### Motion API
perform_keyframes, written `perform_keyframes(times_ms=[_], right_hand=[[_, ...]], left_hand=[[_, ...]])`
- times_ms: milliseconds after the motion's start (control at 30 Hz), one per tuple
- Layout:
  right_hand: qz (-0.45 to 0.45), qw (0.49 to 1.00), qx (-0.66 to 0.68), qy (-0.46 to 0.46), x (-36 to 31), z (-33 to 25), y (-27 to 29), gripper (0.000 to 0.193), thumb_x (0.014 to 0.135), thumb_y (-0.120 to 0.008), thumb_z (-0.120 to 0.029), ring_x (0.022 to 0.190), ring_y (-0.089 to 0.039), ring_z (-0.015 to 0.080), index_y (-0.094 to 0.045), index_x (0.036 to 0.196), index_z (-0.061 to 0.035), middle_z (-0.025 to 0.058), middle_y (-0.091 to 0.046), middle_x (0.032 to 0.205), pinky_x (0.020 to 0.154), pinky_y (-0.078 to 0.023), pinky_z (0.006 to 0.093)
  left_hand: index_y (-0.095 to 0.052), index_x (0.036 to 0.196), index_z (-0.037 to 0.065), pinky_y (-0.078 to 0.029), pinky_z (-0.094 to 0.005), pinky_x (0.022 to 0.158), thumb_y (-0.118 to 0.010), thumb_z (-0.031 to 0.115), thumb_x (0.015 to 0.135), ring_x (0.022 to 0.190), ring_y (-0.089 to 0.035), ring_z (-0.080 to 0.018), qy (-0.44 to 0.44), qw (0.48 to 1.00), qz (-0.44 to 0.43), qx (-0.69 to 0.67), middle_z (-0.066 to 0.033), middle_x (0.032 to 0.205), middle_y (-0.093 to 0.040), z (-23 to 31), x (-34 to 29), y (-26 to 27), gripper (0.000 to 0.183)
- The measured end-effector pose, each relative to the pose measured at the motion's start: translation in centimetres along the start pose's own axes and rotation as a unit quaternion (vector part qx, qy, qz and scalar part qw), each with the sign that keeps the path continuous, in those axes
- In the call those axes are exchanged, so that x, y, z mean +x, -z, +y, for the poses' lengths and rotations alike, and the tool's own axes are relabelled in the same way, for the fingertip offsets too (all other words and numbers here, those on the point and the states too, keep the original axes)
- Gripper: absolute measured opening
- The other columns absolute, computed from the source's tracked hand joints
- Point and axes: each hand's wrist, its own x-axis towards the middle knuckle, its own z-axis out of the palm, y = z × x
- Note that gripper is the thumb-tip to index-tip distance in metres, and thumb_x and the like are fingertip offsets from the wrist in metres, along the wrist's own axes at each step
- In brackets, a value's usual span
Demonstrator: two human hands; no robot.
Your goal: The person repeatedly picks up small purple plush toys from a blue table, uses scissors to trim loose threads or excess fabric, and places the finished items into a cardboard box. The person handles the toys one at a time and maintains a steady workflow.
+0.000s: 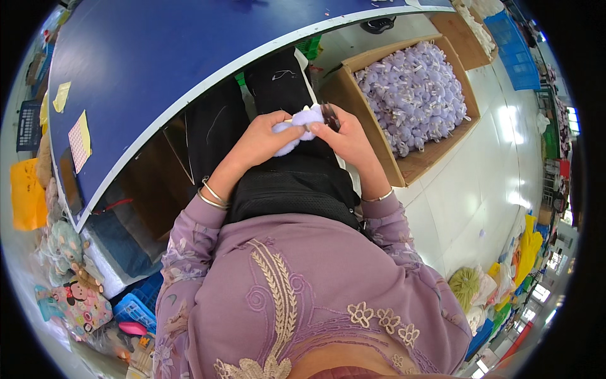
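Above my lap, my left hand point(268, 136) is closed round a small lavender plush toy point(308, 117) with cream-yellow bits along its top edge. The thumb presses across its middle. Close against the plush, my right hand point(347, 139) grips a dark brown object point(330, 117) between thumb and fingers. That object looks like a small brush, but it is blurred and partly covered by the hand. The thumb tip of my right hand meets the plush, and part of the toy is hidden under the fingers of my left hand.
To the right stands an open cardboard box point(435, 148) heaped with many lavender plush pieces point(410, 95). Ahead and left is a blue table point(158, 57) with a white edge, bearing a sheet of stickers point(79, 140). Plush toys and a blue basket point(134, 311) lie lower left.
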Motion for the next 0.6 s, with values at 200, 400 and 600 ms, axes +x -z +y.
perform_keyframes(times_ms=[200, 400, 600], right_hand=[[-0.062, 0.975, 0.188, -0.102, 0.0, 0.0, -0.1, 0.033, 0.093, -0.062, -0.034, 0.05, -0.04, 0.0037, -0.06, 0.096, -0.0013, 0.0014, -0.055, 0.071, 0.043, -0.033, 0.0206], [-0.041, 0.959, 0.262, -0.098, 0.3, 0.7, -1.5, 0.036, 0.095, -0.058, -0.037, 0.046, -0.038, 0.0048, -0.058, 0.091, -0.0009, 0.0034, -0.054, 0.068, 0.041, -0.032, 0.0214], [0.042, 0.969, 0.22, -0.101, -0.1, 1.4, -0.5, 0.036, 0.095, -0.059, -0.037, 0.047, -0.045, 0.0058, -0.059, 0.092, -0.0008, 0.006, -0.057, 0.068, 0.041, -0.033, 0.0216]], left_hand=[[-0.065, 0.094, 0.005, -0.041, -0.0201, 0.059, -0.063, 0.035, 0.093, 0.067, -0.052, -0.0036, -0.014, 0.994, -0.04, -0.098, 0.0033, 0.077, -0.06, -0.2, 0.0, 0.0, 0.03], [-0.064, 0.09, 0.005, -0.042, -0.0208, 0.059, -0.063, 0.033, 0.092, 0.068, -0.052, -0.0039, -0.009, 0.991, -0.044, -0.123, 0.0036, 0.077, -0.059, -0.7, 0.1, 0.4, 0.028], [-0.063, 0.099, 0.007, -0.045, -0.0215, 0.056, -0.056, 0.031, 0.096, 0.072, -0.056, -0.0066, -0.013, 0.988, -0.016, -0.152, 0.001, 0.083, -0.061, -0.6, 0.1, 0.1, 0.025]])
